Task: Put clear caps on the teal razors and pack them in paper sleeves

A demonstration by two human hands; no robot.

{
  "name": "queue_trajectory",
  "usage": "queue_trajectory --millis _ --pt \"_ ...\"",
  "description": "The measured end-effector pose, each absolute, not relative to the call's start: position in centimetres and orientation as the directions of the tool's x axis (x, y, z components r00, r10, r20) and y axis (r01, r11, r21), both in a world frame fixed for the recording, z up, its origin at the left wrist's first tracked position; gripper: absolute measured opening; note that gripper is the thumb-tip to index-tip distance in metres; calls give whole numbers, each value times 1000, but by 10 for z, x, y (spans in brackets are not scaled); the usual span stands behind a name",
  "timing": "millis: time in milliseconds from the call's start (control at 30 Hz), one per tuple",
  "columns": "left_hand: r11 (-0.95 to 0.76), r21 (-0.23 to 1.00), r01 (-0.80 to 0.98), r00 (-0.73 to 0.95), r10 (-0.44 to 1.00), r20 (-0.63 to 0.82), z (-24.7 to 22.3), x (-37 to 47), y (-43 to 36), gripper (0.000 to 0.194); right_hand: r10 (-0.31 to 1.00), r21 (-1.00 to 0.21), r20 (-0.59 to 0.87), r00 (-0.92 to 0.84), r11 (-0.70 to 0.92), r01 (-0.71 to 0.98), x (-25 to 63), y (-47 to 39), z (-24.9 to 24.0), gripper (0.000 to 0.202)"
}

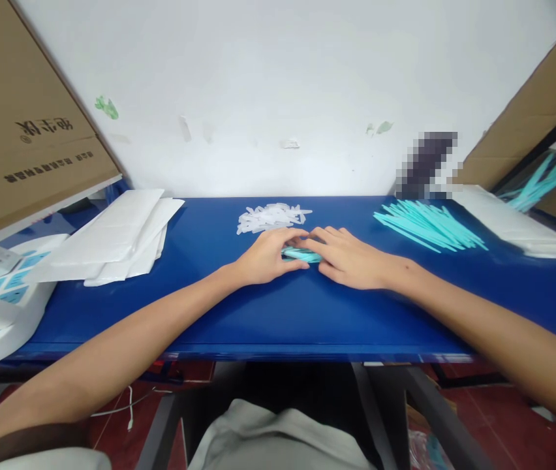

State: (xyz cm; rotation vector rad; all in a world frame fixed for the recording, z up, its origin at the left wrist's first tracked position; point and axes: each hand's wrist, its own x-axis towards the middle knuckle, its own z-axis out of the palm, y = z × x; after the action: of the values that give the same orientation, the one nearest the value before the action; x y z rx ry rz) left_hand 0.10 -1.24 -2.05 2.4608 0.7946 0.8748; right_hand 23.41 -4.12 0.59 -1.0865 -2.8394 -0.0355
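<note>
Strips (302, 255) in glossy pale turquoise, slim and straight, lie roughly lengthwise in a small bunch at the centre of the frame, partly hidden by the hands. The left hand (272, 257) curves about their left end, thumb and fingers moderately apart; the right hand (351, 260) bends its fingers over their right end. Whether either grips firmly, I cannot tell. Translucent whitish pieces (273, 217) lie heaped just above, on the blue table (268, 320).
</note>
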Motion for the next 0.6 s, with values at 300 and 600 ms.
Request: queue_trajectory --millis 300,600 --pt "-713 564 416 550 691 469 -26 4 -10 65 690 -156 -118 -714 697 700 214 -11 26 65" --pt "-757 513 405 565 648 511 -25 0 -13 63 722 19 -53 -690 692 722 203 -5 15 25"
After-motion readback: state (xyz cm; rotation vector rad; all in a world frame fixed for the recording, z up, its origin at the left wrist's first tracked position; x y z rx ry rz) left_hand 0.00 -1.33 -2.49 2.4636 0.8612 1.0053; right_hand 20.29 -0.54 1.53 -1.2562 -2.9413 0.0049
